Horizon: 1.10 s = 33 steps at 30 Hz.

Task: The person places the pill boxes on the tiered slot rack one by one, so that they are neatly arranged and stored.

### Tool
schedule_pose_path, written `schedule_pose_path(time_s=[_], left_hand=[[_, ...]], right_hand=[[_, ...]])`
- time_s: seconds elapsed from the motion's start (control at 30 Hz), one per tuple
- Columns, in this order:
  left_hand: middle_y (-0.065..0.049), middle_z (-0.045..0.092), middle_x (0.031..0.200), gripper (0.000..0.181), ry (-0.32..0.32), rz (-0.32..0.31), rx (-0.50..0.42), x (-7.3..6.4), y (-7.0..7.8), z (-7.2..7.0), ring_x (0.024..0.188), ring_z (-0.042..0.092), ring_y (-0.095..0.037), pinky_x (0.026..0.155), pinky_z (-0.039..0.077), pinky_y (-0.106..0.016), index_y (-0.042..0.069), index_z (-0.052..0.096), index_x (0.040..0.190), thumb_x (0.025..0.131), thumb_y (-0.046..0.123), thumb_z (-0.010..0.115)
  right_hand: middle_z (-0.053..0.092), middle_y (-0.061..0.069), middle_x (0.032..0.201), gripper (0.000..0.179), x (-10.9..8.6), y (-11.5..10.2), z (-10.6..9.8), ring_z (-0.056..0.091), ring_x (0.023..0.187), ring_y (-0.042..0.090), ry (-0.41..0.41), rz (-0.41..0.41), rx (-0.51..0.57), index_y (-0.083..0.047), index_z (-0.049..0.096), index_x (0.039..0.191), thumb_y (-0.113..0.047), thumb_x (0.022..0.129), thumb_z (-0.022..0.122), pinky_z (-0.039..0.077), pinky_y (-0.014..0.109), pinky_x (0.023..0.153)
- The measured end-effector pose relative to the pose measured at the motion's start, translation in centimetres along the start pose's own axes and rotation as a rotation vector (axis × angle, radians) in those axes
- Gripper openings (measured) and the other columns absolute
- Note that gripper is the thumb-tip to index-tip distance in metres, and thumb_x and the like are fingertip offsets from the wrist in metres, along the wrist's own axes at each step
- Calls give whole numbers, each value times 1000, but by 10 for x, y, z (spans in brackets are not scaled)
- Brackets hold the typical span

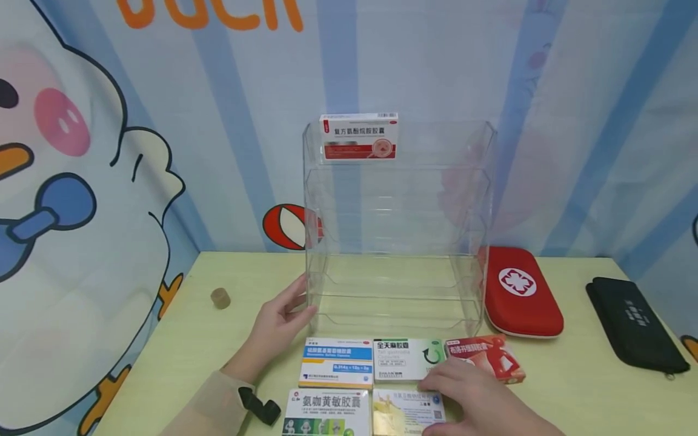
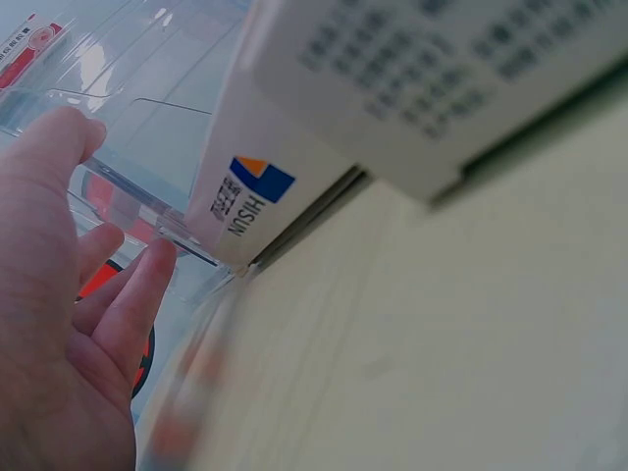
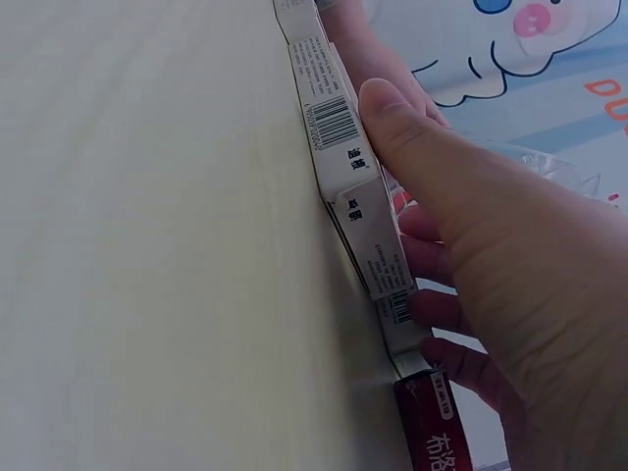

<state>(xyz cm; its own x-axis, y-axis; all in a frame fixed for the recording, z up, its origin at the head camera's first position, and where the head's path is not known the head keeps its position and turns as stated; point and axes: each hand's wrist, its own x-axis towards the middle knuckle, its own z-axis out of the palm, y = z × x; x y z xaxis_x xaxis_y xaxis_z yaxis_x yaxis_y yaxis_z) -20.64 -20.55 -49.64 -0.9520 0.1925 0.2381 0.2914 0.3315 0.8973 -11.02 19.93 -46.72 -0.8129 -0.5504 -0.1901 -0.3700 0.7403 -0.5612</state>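
A clear acrylic tiered rack point(image 1: 392, 242) stands upright on the table. My left hand point(image 1: 280, 321) touches its lower left side, thumb and fingers spread apart in the left wrist view. My right hand point(image 1: 469, 393) hovers over a gold-and-white medicine box point(image 1: 403, 412), its fingertips near the box's right end; contact is unclear. Close by lie a blue-and-white medicine box point(image 1: 336, 357), a white-and-green capsule box point(image 1: 400, 357), a red medicine box point(image 1: 485, 357) and a white box with green pictures point(image 1: 327, 409). A red-and-white medicine box point(image 1: 360, 138) stands in the rack's top tier, at the left.
Right of the rack lies a red zip case point(image 1: 523, 297) with a white cross emblem. Farther right is a black zip pouch point(image 1: 635, 324). A small round brown piece point(image 1: 220, 298) sits at the table's left. Behind the table point(image 1: 572, 381) hangs a cartoon-printed cloth point(image 1: 425, 60).
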Motion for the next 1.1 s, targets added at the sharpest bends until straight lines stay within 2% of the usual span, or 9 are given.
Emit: schedule_pose_path(time_s=[0.17,0.33,0.47,0.67,0.77,0.97,1.1], left_hand=[[0,53,171,75,-2,-3,16,0,1,-1,146,66,-32,108,63,-31,38,44,169,105,19,78],[-1,53,171,75,-5,2,15,1,2,0,145,66,-32,108,63,-31,37,44,169,105,19,78],[-2,54,170,75,-4,11,14,2,2,-1,145,66,-33,107,63,-31,35,44,169,105,16,77],[-3,54,170,75,-2,11,16,1,4,-2,145,66,-33,107,63,-30,36,44,169,105,15,77],[-2,54,170,75,-3,17,7,1,3,-2,145,66,-33,107,62,-29,36,45,169,105,15,77],[-2,54,170,74,-3,12,-7,0,-1,-1,145,66,-32,106,62,-24,37,45,168,104,16,78],[-1,54,170,75,-5,4,-4,0,-2,-1,145,66,-32,106,62,-26,38,45,168,104,17,78]], right_hand=[[70,-24,135,70,-1,-3,-1,65,124,10,-10,-29,-63,-52,67,140,-75,76,86,66,58,103],[72,-23,135,74,-1,-7,0,66,120,7,10,-63,-101,-48,67,145,-76,79,84,67,53,102],[71,-19,137,78,-2,-10,1,65,122,10,10,-43,-91,-48,65,148,-74,77,86,69,50,99],[69,-15,139,71,-1,-8,2,63,121,11,-12,-20,38,-47,67,147,-65,82,88,70,39,96],[69,-15,139,63,0,-7,3,63,121,13,4,-17,115,-48,70,142,-62,84,89,70,34,93],[71,-15,136,47,-2,-2,-2,66,123,18,18,19,261,-50,75,130,-55,86,90,71,33,89],[73,-16,131,38,-4,2,-8,67,120,14,62,-15,313,-49,77,125,-50,89,89,70,28,90]])
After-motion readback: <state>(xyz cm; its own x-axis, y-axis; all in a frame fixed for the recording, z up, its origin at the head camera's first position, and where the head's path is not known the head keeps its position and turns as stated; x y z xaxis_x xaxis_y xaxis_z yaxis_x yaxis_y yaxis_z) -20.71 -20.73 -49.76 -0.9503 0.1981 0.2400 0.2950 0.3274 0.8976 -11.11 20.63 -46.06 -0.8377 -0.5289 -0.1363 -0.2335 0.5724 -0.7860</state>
